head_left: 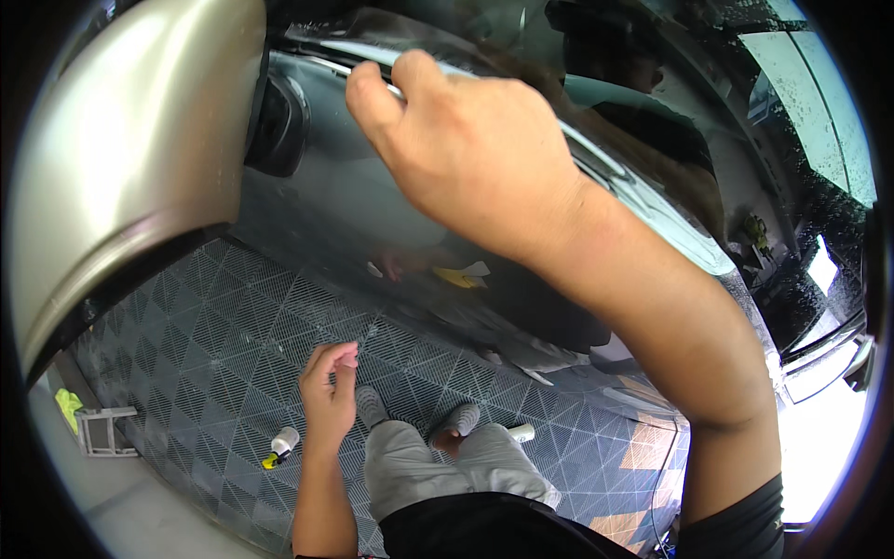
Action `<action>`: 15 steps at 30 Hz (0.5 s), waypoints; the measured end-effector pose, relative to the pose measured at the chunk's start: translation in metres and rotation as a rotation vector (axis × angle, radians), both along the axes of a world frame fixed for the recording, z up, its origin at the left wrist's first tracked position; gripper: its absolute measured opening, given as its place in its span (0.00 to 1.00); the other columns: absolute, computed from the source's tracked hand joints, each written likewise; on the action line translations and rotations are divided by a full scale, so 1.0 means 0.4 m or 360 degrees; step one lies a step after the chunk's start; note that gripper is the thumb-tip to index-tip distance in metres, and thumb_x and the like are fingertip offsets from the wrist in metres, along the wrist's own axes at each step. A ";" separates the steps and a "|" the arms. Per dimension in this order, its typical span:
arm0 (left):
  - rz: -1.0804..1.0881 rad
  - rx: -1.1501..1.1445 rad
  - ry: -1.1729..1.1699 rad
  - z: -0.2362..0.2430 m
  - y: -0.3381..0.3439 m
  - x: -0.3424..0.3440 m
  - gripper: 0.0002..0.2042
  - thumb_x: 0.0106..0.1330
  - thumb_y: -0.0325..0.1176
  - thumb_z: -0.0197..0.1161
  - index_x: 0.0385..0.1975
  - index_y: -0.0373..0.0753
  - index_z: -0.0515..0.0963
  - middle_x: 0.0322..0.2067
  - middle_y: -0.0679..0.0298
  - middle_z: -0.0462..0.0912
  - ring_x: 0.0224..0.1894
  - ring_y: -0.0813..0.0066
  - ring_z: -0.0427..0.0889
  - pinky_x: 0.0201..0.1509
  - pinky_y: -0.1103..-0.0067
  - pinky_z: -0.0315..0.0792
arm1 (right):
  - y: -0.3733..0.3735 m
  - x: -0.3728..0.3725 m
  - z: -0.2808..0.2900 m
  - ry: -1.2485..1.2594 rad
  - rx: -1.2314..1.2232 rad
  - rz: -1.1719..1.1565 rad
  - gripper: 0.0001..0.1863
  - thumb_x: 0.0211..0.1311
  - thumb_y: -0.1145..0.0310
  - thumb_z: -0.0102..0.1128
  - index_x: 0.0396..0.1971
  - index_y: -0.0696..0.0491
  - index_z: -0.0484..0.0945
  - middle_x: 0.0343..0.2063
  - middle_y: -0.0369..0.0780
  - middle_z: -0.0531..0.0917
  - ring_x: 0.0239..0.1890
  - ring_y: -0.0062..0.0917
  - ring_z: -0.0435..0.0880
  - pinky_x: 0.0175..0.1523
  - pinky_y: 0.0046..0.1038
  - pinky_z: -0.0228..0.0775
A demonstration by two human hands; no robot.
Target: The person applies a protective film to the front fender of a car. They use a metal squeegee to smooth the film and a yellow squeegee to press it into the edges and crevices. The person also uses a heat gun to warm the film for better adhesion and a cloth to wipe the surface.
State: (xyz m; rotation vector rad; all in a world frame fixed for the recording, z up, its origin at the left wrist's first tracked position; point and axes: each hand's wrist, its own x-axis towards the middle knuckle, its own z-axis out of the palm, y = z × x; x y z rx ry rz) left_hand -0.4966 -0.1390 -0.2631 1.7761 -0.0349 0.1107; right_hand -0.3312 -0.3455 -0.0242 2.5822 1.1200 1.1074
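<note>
My right hand (470, 140) reaches up across the car door (372, 177) to the lower edge of its side window (521, 42). Its fingers are curled down at the window trim (605, 158); the back of the hand hides most of the fingertips, so I cannot make out what they grip. Lower down, my left hand (330, 384) hangs in the air above the floor, apart from the door. Its fingers are bent in toward the thumb, and no object shows in them.
A beige-gold side mirror housing (140, 121) bulges at the left. On the patterned tile floor (214, 326) lie a white bottle with a yellow-and-black top (281, 445) and another pale bottle (523, 433). Farther left, a yellow-green cloth (68, 408) is beside a grey frame (107, 431).
</note>
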 end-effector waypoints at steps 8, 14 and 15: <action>-0.0014 0.0008 0.0262 -0.107 0.096 -0.053 0.09 0.73 0.25 0.60 0.48 0.33 0.82 0.38 0.62 0.83 0.38 0.76 0.83 0.46 0.79 0.77 | 0.025 0.004 -0.041 0.0018 0.0010 0.0032 0.13 0.58 0.68 0.59 0.39 0.62 0.80 0.28 0.49 0.84 0.23 0.38 0.87 0.24 0.36 0.79; 0.0318 -0.0243 0.0499 -0.242 0.153 -0.196 0.10 0.72 0.23 0.58 0.48 0.32 0.82 0.39 0.63 0.82 0.38 0.76 0.81 0.46 0.79 0.76 | 0.054 0.001 -0.023 0.0130 -0.0153 -0.0010 0.09 0.61 0.71 0.57 0.38 0.59 0.75 0.30 0.50 0.83 0.26 0.42 0.88 0.28 0.39 0.81; 0.0360 -0.0291 0.0538 -0.255 0.141 -0.224 0.10 0.72 0.23 0.58 0.48 0.32 0.82 0.39 0.63 0.82 0.38 0.76 0.81 0.46 0.79 0.76 | 0.064 -0.001 -0.015 0.0189 -0.0228 -0.0061 0.08 0.62 0.72 0.56 0.38 0.59 0.73 0.31 0.51 0.82 0.27 0.44 0.88 0.29 0.40 0.81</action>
